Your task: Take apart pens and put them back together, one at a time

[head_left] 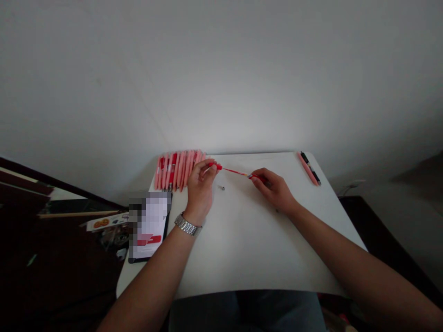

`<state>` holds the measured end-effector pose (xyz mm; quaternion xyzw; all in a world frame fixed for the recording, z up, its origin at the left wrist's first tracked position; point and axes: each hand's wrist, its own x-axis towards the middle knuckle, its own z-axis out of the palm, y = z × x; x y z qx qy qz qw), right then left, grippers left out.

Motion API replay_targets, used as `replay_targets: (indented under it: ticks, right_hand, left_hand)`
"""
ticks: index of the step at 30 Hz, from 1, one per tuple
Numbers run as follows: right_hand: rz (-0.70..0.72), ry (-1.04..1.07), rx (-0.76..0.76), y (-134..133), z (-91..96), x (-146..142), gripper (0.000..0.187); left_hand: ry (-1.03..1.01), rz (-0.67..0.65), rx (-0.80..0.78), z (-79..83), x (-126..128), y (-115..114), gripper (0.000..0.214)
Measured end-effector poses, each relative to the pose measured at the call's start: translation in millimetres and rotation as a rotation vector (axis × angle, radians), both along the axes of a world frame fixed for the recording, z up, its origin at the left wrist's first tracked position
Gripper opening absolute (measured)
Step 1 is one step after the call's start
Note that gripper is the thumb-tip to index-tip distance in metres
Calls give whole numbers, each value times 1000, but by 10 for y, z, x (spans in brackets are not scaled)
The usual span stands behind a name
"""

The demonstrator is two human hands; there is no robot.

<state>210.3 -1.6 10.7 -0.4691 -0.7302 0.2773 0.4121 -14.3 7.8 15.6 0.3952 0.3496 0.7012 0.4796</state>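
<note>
My left hand [202, 180], with a metal watch on its wrist, pinches a short red pen part [216, 166]. A thin red pen refill [234, 171] stretches from it across to my right hand [272, 186]. The fingers of that hand are closed on a red pen barrel [254, 175], most of it hidden by the hand; a silvery bit shows at its near end. Both hands are above the white table. On the tabletop between them lies a small metallic piece [222, 187], perhaps a pen tip.
A row of pink and red pens [176, 169] lies at the table's back left. Below it is a tablet [150, 226] with a blurred screen. At the back right are a pink pen [307, 168] and a black pen [311, 168]. A wall borders the white table [252, 249].
</note>
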Motion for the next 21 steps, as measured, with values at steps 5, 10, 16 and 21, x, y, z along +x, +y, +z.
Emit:
replay_targets:
  ticks: [5,10,16,21]
  right_hand:
    - [11,9,1,1,-1,3,27]
    - [11,4,-6,0,2,5,24]
    - [54,1,7,-4,5,7,22]
    - [70,-14,30,-8,-1,6,20]
  left_hand:
    - [28,-44,-14,-16,10,-12,24]
    - [65,-62,4,-22,-2,-20,21]
    - [115,-92,0,-46,-1,-27,24]
    - [110,-139,-47,-67,33,-57,25]
